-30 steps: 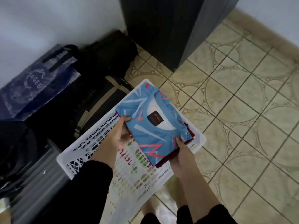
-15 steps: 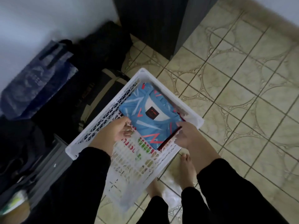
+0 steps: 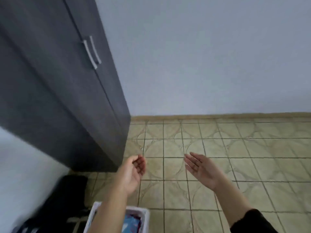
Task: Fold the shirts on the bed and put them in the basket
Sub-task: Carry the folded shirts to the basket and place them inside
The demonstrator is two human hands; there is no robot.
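The blue shirt (image 3: 130,223) is now seen lying in the white basket (image 3: 146,214) at the bottom edge of the view, on top of something dark red; half a second ago it was being set down by both hands; now it has been let go. The left hand (image 3: 133,172) is held up over the tiled floor (image 3: 235,157) with its fingers loosely curled and nothing in it; the right hand (image 3: 201,169) is held flat and empty, well apart from the left. The view has been lifted, so the grey cupboard (image 3: 58,81) and wall are shown. This shirt is judged done; the bed cannot be seen, so it cannot be told if more shirts are left.
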